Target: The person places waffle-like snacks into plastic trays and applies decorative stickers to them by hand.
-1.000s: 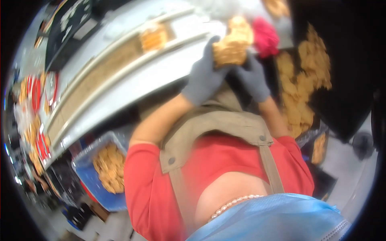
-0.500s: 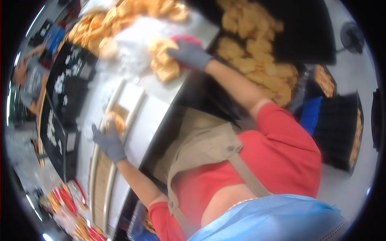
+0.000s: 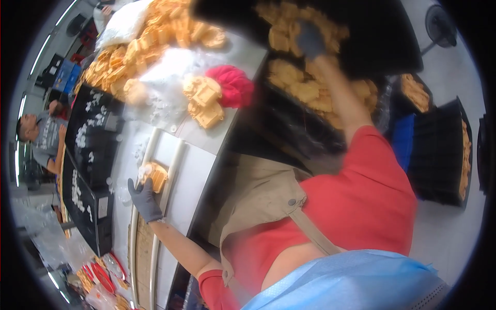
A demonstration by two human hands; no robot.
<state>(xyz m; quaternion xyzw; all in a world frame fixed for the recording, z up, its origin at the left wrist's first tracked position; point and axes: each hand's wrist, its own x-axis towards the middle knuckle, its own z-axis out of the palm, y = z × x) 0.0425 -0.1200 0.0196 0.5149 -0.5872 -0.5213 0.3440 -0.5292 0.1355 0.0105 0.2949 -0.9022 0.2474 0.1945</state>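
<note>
My left hand (image 3: 145, 202), in a grey glove, is over two pale rails (image 3: 173, 173) on the worktable. Its fingers are spread, one of them against an orange plastic part (image 3: 157, 178) lying between the rails. A small white piece (image 3: 148, 170) shows at that part's edge. My right hand (image 3: 311, 41), also gloved in grey, reaches far forward onto a heap of orange plastic parts (image 3: 281, 36) in a black bin. Blur hides its fingers. Near the table's edge, a few orange parts (image 3: 204, 101) lie beside a crumpled crimson cloth (image 3: 232, 85).
Black bins (image 3: 93, 139) with small white pieces stand along the table's left side. More orange parts (image 3: 170, 23) are piled at the far end, near a white bag (image 3: 124, 23). Black crates (image 3: 434, 150) and a fan (image 3: 440, 25) stand at right. Another person (image 3: 44, 134) is at far left.
My right hand has left the orange parts beside the crimson cloth and moved forward and right to the bin's heap. My left hand stays by the part between the rails; the view has shifted.
</note>
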